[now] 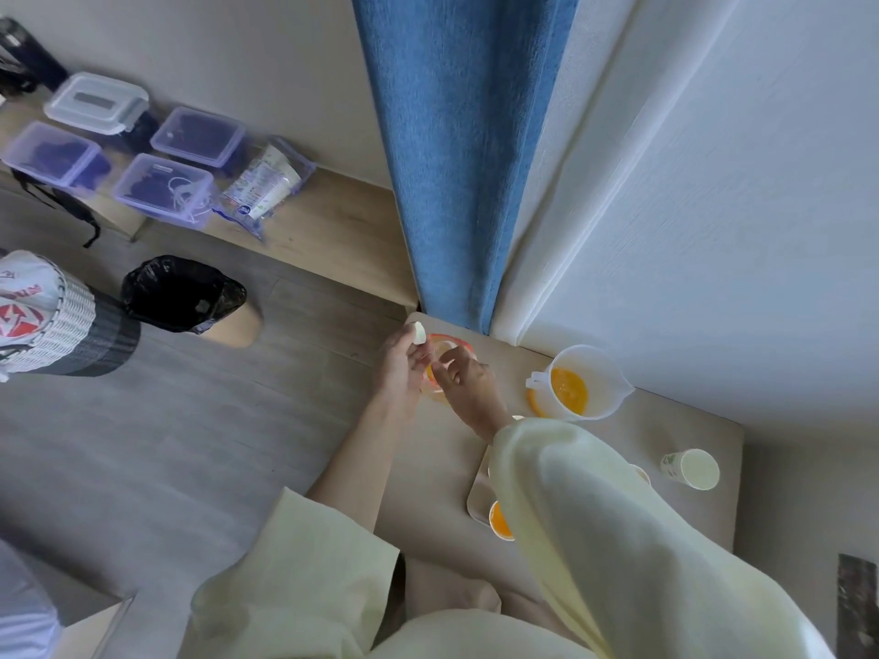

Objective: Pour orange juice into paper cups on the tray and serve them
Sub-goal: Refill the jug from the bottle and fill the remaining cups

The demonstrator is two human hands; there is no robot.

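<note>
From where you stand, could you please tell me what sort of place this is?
Probably a room in a home: a blue curtain hangs in the corner, lidded storage boxes line the wall, and the juice jug stands on a small table.

Soft, even daylight fills the room, brightest on the white wall [737,206] at the right; the shadow beside the pitcher [582,382] on the tabletop [675,435] is faint and diffuse. The wide lens bends the curtain [452,159] and floor [214,444] toward the edges. The storage boxes [161,183] at far left are smeared, and the near sleeve [594,516] is soft
</note>
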